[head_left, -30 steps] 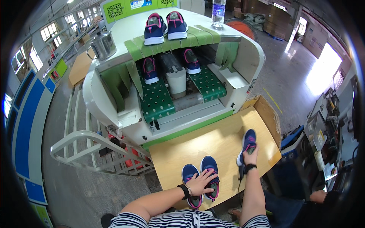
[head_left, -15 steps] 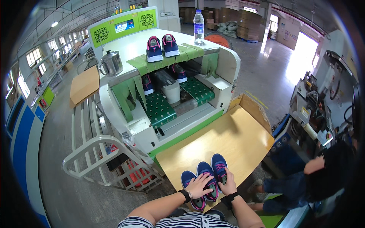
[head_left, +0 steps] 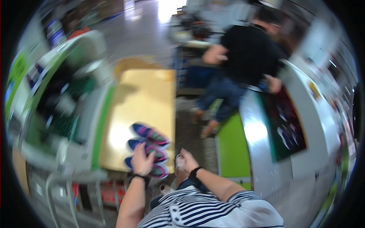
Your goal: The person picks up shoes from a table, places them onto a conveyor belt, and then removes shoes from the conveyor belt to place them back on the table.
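Observation:
Three navy sneakers with pink trim lie side by side on a tan board: the far sneaker [head_left: 141,130], the middle sneaker [head_left: 159,154] and the near sneaker [head_left: 159,171]. My left hand [head_left: 142,159] is closed over the middle sneaker, its thumb apart from the fingers, and partly covers the near one. Off the board's right edge is my right hand [head_left: 187,161], away from the sneakers. Motion blur hides how its fingers are set. A dark band circles each of my wrists.
The tan board [head_left: 152,91] adjoins a white and green conveyor machine [head_left: 100,125] at left. On the right, a co-worker in a black top [head_left: 247,53] stands by another machine's pale metal surface [head_left: 258,133], with dark sheeting [head_left: 283,125] on it. A metal rack [head_left: 61,193] is at lower left.
My view has swung right, bringing the co-worker and the right-hand machine into fuller view. My right hand has come off the sneakers; my left hand stays on them.

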Demonstrator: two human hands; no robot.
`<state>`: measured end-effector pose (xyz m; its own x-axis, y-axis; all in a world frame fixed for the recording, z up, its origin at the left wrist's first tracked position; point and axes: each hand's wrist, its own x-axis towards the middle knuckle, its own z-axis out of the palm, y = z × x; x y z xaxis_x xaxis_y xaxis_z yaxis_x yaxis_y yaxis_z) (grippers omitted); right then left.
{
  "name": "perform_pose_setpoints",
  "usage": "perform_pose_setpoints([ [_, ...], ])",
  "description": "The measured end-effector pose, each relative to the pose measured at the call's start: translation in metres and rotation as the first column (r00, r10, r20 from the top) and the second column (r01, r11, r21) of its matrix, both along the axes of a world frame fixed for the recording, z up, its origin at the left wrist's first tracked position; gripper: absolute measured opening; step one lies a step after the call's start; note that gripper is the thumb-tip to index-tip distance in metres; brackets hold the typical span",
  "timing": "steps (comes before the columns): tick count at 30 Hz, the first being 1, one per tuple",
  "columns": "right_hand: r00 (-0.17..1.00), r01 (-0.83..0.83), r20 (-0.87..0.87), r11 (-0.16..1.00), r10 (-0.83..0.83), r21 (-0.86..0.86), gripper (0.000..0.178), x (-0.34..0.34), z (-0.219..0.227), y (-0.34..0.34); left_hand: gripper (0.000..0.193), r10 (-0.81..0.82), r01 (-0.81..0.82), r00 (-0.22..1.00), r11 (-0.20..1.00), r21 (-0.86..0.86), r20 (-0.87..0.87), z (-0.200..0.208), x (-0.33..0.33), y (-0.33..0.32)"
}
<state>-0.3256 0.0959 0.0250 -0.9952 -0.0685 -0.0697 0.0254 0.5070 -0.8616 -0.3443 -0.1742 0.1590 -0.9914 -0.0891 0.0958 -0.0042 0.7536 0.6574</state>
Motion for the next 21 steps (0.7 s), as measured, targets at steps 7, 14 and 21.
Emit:
perform_pose_setpoints([
  [7, 0.620, -0.327, 0.722, 0.735, -0.308, 0.595, 0.038, 0.193, -0.054, 0.212, 0.065, -0.002, 0.002, 1.000, 1.000, -0.002, -0.006, -0.033, 0.010, -0.010],
  [14, 0.527, -0.198, 0.758, 0.812, -0.384, 0.549, 0.035, 0.254, -0.025, 0.234, 0.062, -0.056, 0.056, 0.990, 0.998, 0.000, -0.128, -0.057, 0.003, -0.028],
  [21, 0.748, -0.330, 0.652, 0.782, -0.125, 0.528, 0.042, 0.228, -0.050, 0.226, 0.061, -0.029, 0.019, 0.998, 0.983, 0.183, 0.055, 0.010, 0.010, 0.007],
])
